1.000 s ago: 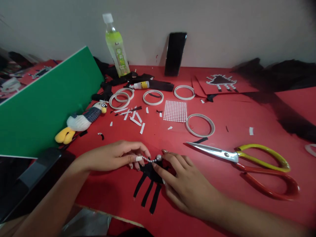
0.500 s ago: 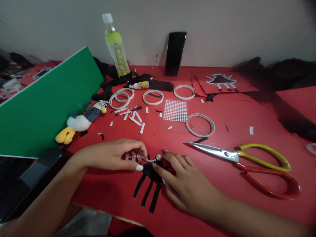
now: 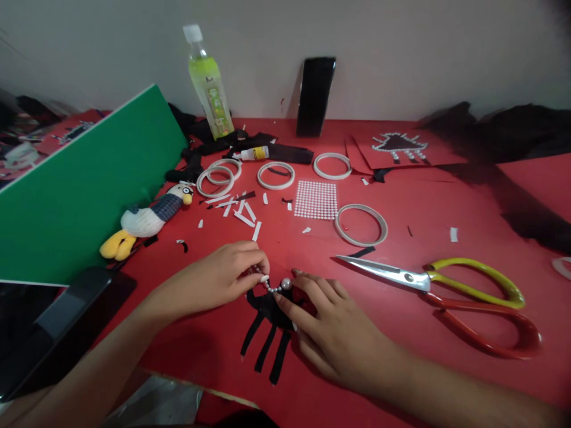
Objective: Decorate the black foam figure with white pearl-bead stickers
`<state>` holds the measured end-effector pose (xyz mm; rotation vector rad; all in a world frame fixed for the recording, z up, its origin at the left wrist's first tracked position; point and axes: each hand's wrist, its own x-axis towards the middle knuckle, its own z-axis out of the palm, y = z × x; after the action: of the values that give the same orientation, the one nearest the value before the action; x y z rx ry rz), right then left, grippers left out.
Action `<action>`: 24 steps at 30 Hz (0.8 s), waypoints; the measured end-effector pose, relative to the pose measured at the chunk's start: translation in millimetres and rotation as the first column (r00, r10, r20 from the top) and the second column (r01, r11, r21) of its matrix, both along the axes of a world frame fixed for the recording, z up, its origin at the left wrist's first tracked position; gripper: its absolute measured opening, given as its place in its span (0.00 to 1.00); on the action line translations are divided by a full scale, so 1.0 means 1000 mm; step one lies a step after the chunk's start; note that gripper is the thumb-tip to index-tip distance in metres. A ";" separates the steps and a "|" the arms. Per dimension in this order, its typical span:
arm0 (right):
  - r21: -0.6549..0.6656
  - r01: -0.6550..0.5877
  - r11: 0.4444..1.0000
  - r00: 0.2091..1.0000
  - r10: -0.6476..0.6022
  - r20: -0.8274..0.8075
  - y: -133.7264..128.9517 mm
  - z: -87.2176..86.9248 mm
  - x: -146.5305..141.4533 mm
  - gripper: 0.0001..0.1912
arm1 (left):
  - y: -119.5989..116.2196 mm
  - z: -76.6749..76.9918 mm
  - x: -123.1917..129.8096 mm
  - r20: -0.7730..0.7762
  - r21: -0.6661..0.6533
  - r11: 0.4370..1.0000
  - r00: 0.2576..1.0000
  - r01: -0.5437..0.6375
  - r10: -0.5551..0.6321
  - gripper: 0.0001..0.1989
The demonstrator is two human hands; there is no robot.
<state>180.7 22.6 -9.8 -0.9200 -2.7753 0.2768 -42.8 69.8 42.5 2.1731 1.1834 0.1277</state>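
Red tabletop, big scissors at center right. My L hand pinches the bead string, prob to steer its curve. R hand rests on the black cutout, low center, prob as an anchor; can't tell if it's gripping.

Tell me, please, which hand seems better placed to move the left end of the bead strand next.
The left hand, I think: it pinches the bead strand on that side, whereas the right hand is at the black cutout, beside the large pearl bead.
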 end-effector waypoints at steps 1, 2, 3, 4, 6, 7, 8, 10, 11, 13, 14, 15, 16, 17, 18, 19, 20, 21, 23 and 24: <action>0.004 0.001 1.000 1.000 -0.001 -0.002 0.000 0.000 0.000 0.22 | 0.000 -0.002 0.000 0.004 -0.001 1.000 1.000 -0.007 0.007 0.06; 0.006 0.000 1.000 1.000 0.000 -0.006 0.000 0.000 0.000 0.22 | 0.000 -0.003 0.000 0.008 -0.002 1.000 1.000 -0.016 0.016 0.05; 0.008 0.000 1.000 1.000 0.000 -0.010 0.000 0.001 0.000 0.22 | 0.001 -0.005 0.000 0.013 -0.004 1.000 1.000 -0.023 0.023 0.05; 0.009 -0.002 1.000 1.000 0.002 -0.015 0.001 0.001 -0.001 0.22 | 0.001 -0.007 0.000 0.020 -0.005 1.000 0.999 -0.029 0.029 0.05; 0.011 -0.004 1.000 1.000 0.004 -0.018 0.001 0.001 -0.001 0.21 | 0.001 -0.009 0.000 0.032 -0.008 0.999 0.999 -0.031 0.031 0.06; 0.011 -0.003 1.000 1.000 0.003 -0.017 0.001 0.002 -0.001 0.22 | 0.002 -0.010 0.000 0.037 -0.009 1.000 0.999 -0.029 0.029 0.06; 0.011 -0.002 1.000 1.000 0.002 -0.016 0.001 0.002 -0.001 0.22 | 0.002 -0.010 0.000 0.039 -0.009 1.000 0.999 -0.027 0.028 0.07; 0.009 -0.002 1.000 1.000 0.002 -0.018 0.001 0.002 -0.001 0.21 | 0.002 -0.011 0.001 0.040 -0.008 1.000 0.999 -0.030 0.030 0.07; 0.004 -0.001 1.000 1.000 0.001 -0.020 0.001 0.001 -0.001 0.21 | 0.003 -0.011 0.001 0.039 -0.009 0.999 0.999 -0.033 0.033 0.06; -0.016 0.001 1.000 1.000 -0.001 -0.027 0.000 0.001 -0.001 0.22 | 0.003 -0.011 0.002 0.038 -0.009 0.999 0.999 -0.036 0.037 0.06; -0.027 0.003 1.000 1.000 -0.004 -0.029 0.000 0.001 -0.002 0.22 | 0.003 -0.012 0.002 0.041 -0.004 0.999 0.999 -0.035 0.035 0.05; -0.037 0.005 0.999 1.000 -0.006 -0.029 0.000 0.001 -0.002 0.23 | 0.004 -0.013 0.003 0.047 0.003 0.999 0.998 -0.032 0.032 0.05; -0.042 0.007 0.999 1.000 -0.008 -0.027 0.001 0.002 -0.002 0.24 | 0.004 -0.014 0.003 0.054 0.010 1.000 0.998 -0.029 0.029 0.05; -0.042 0.008 0.999 1.000 -0.009 -0.023 0.001 0.002 -0.003 0.25 | 0.004 -0.015 0.003 0.063 0.015 0.999 0.998 -0.029 0.028 0.05; -0.039 0.010 0.999 1.000 -0.010 -0.017 0.002 0.003 -0.004 0.26 | 0.004 -0.016 0.002 0.073 0.017 0.999 0.997 -0.030 0.029 0.05; -0.035 0.011 0.999 1.000 -0.011 -0.009 0.002 0.003 -0.005 0.26 | 0.004 -0.017 0.002 0.083 0.016 0.999 0.996 -0.035 0.034 0.05; -0.029 0.011 1.000 1.000 -0.012 -0.003 0.003 0.004 -0.006 0.26 | 0.004 -0.019 0.001 0.094 0.015 0.999 0.995 -0.042 0.041 0.04; -0.025 0.014 1.000 1.000 -0.013 0.004 0.003 0.004 -0.007 0.25 | 0.005 -0.020 0.001 0.104 0.013 0.999 0.994 -0.048 0.046 0.04; -0.021 0.018 1.000 1.000 -0.017 0.019 0.004 0.005 -0.009 0.25 | 0.005 -0.022 -0.001 0.125 0.012 0.998 0.991 -0.057 0.055 0.03; -0.021 0.022 1.000 0.999 -0.021 0.028 0.004 0.005 -0.010 0.25 | 0.005 -0.022 -0.001 0.136 0.010 0.998 0.989 -0.058 0.056 0.03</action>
<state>170.3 26.9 -5.1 -0.9650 -2.7910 0.2926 -44.2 75.1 20.1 2.1076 1.1703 0.3045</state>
